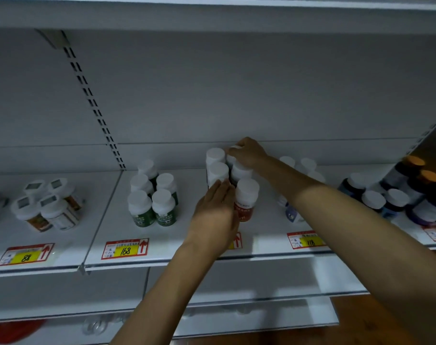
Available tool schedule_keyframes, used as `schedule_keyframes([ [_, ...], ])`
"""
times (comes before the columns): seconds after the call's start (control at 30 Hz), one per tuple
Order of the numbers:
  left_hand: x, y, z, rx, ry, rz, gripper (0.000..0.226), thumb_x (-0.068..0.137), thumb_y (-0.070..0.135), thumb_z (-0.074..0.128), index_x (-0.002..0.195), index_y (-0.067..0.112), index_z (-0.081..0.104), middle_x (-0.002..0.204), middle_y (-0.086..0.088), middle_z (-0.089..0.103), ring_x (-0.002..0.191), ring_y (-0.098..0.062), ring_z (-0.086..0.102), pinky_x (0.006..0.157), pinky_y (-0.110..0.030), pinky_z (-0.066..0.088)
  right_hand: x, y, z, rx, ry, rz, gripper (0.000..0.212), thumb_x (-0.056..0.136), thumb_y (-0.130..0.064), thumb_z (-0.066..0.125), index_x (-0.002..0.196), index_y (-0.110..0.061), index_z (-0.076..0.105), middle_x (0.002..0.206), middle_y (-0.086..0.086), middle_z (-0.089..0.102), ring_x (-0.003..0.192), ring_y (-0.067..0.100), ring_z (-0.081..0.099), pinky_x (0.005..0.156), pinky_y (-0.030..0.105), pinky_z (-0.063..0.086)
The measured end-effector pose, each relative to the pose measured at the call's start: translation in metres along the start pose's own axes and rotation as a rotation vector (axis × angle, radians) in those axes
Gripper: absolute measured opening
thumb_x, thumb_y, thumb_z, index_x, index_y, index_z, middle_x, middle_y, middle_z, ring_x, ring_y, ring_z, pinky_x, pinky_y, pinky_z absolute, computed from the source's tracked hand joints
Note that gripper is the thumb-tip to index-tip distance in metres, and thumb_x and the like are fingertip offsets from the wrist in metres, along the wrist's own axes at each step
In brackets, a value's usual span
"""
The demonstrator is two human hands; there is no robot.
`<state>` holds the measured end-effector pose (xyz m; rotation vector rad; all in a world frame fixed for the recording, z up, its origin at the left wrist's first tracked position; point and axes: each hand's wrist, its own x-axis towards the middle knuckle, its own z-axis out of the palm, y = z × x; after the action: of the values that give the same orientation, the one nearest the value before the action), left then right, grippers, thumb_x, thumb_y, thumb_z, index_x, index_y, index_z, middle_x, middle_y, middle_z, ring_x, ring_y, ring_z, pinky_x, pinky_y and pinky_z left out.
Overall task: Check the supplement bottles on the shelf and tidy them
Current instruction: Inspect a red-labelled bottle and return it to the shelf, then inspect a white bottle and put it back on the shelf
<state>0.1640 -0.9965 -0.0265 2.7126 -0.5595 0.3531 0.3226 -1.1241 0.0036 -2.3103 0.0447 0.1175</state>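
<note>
Supplement bottles stand in small groups along a white metal shelf (182, 247) that crosses the middle of the frame. At centre sits a cluster of white-capped plastic bottles (218, 170), a few rows deep. Its front bottle (245, 202), with a red-orange label, stands upright at the near right corner of the group. The left hand (215, 212) reaches up from the lower centre with fingers straight and together, laid flat against the near left side of the cluster and just beside the front bottle; it grasps nothing. The right hand (248, 151) comes in from the lower right, over the cluster. Its fingers are curled round the white cap of the rear bottle (233, 148), held from above close to the shelf's back panel. Left of centre are five green-labelled bottles (152, 202), and further left some brown-labelled bottles (47, 210) lean at angles. More pale bottles (298, 163) show behind the right forearm. Dark blue bottles (376, 200) and orange-capped dark jars (426, 175) fill the right edge. Red-and-yellow price tags (124, 249) line the shelf's front lip.
</note>
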Motion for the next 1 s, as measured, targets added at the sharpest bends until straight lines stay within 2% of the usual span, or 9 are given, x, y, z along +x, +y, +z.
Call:
schedule_keyframes([
  [0.07, 0.001, 0.006, -0.002, -0.001, 0.035, 0.004, 0.050, 0.078, 0.019, 0.050, 0.121, -0.004, 0.060, 0.126, -0.024, 0.060, 0.117, -0.042, 0.057, 0.091, -0.051, 0.053, -0.012, -0.001, -0.013, -0.005, 0.003, -0.030, 0.037, 0.093, -0.034, 0.059, 0.120, -0.009, 0.055, 0.116, 0.005, 0.055, 0.107, 0.020, 0.053, 0.080, 0.023, 0.038],
  [0.1, 0.001, 0.010, -0.003, -0.004, 0.059, 0.007, 0.050, 0.080, 0.021, 0.051, 0.123, -0.003, 0.059, 0.128, -0.024, 0.059, 0.118, -0.043, 0.056, 0.093, -0.051, 0.050, -0.020, -0.002, -0.022, 0.009, 0.033, -0.051, 0.043, 0.093, -0.034, 0.059, 0.128, -0.010, 0.052, 0.126, 0.006, 0.054, 0.114, 0.021, 0.053, 0.083, 0.021, 0.037],
  [0.23, -0.002, 0.043, 0.002, -0.130, 0.111, 0.108, 0.047, 0.087, 0.027, 0.045, 0.128, 0.006, 0.057, 0.135, -0.018, 0.054, 0.125, -0.036, 0.050, 0.102, -0.043, 0.042, -0.078, 0.021, -0.063, 0.172, 0.180, -0.182, 0.016, 0.092, -0.018, 0.062, 0.106, -0.013, 0.065, 0.112, 0.004, 0.067, 0.097, 0.011, 0.059, 0.080, 0.018, 0.044],
  [0.33, -0.005, 0.072, 0.017, -0.207, 0.104, 0.201, 0.043, 0.089, 0.028, 0.045, 0.126, 0.010, 0.055, 0.134, -0.013, 0.054, 0.126, -0.028, 0.045, 0.104, -0.037, 0.039, -0.121, 0.061, -0.089, 0.156, 0.260, -0.185, 0.006, 0.093, -0.012, 0.060, 0.095, -0.015, 0.065, 0.099, 0.000, 0.066, 0.088, 0.007, 0.058, 0.074, 0.005, 0.042],
  [0.47, -0.003, 0.105, 0.041, -0.264, 0.072, 0.157, 0.047, 0.089, 0.031, 0.043, 0.129, 0.010, 0.054, 0.133, -0.011, 0.054, 0.125, -0.025, 0.042, 0.103, -0.028, 0.031, -0.153, 0.123, -0.106, -0.082, 0.477, -0.273, 0.021, 0.092, -0.008, 0.059, 0.113, -0.005, 0.063, 0.113, 0.013, 0.065, 0.101, 0.024, 0.061, 0.085, 0.020, 0.043],
  [0.6, 0.001, 0.137, 0.057, -0.309, 0.056, 0.068, 0.046, 0.086, 0.024, 0.054, 0.130, 0.010, 0.055, 0.135, -0.011, 0.054, 0.124, -0.025, 0.045, 0.103, -0.023, 0.031, -0.163, 0.159, -0.093, -0.319, 0.328, -0.252, 0.056, 0.089, -0.013, 0.059, 0.141, -0.003, 0.042, 0.145, 0.024, 0.040, 0.133, 0.039, 0.039, 0.105, 0.037, 0.037],
  [0.7, 0.004, 0.158, 0.065, -0.335, 0.096, 0.001, 0.043, 0.085, 0.021, 0.057, 0.127, 0.009, 0.057, 0.130, -0.010, 0.057, 0.121, -0.024, 0.047, 0.101, -0.020, 0.030, -0.167, 0.175, -0.079, -0.358, 0.237, -0.212, 0.062, 0.091, -0.014, 0.058, 0.149, -0.015, 0.033, 0.157, 0.018, 0.022, 0.141, 0.037, 0.029, 0.105, 0.045, 0.041],
  [0.93, 0.002, 0.194, 0.080, -0.357, 0.185, -0.124, 0.045, 0.086, 0.022, 0.059, 0.130, 0.012, 0.055, 0.134, -0.007, 0.054, 0.123, -0.023, 0.048, 0.102, -0.025, 0.037, -0.169, 0.178, -0.093, -0.065, 0.329, -0.324, 0.031, 0.088, -0.008, 0.057, 0.118, -0.013, 0.060, 0.129, 0.009, 0.049, 0.109, 0.027, 0.057, 0.082, 0.033, 0.050],
  [1.0, 0.005, 0.205, 0.078, -0.419, 0.252, -0.180, 0.051, 0.087, 0.029, 0.059, 0.134, 0.012, 0.050, 0.135, 0.000, 0.052, 0.124, -0.012, 0.044, 0.102, -0.014, 0.032, -0.175, 0.177, -0.107, -0.043, 0.364, -0.387, 0.034, 0.085, -0.009, 0.065, 0.118, -0.014, 0.063, 0.127, 0.009, 0.052, 0.107, 0.025, 0.058, 0.081, 0.031, 0.049],
])
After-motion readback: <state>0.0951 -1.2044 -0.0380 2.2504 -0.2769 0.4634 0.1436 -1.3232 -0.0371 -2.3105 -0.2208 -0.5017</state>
